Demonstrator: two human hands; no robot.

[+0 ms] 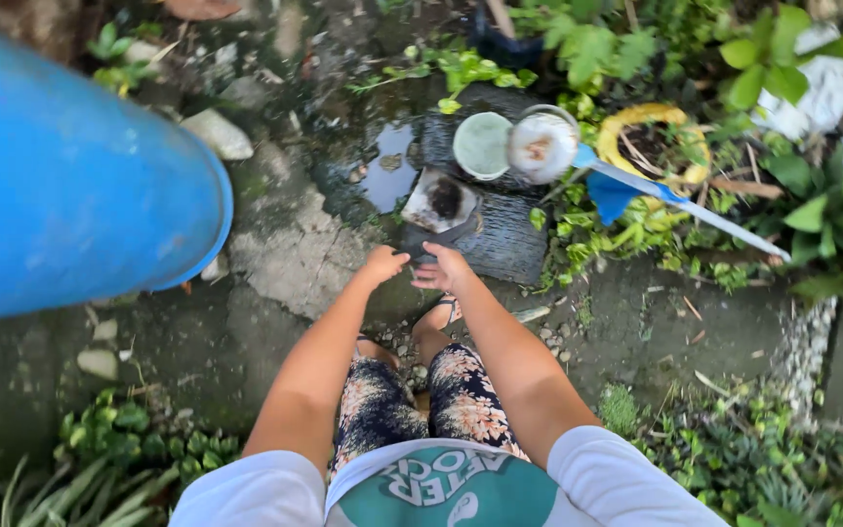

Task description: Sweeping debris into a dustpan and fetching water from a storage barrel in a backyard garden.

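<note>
Head view: left hand (383, 263) and right hand (444, 268) both pinch the dark pan's (441, 208) handle at the slab (500, 229) edge. Bowl (481, 146), lidded pot (541, 146) crowd behind; blue barrel (70, 185) left, bare concrete (275, 263) between.

Backyard — wet concrete (285, 244), plants (831, 205), blue barrel (60, 185)

Single head cam, looks steeply down from standing height past the person's chest and legs to wet ground (285, 244). Forward is frame top. Hands sit mid-frame at arm's length. No second view, no overlap.
</note>
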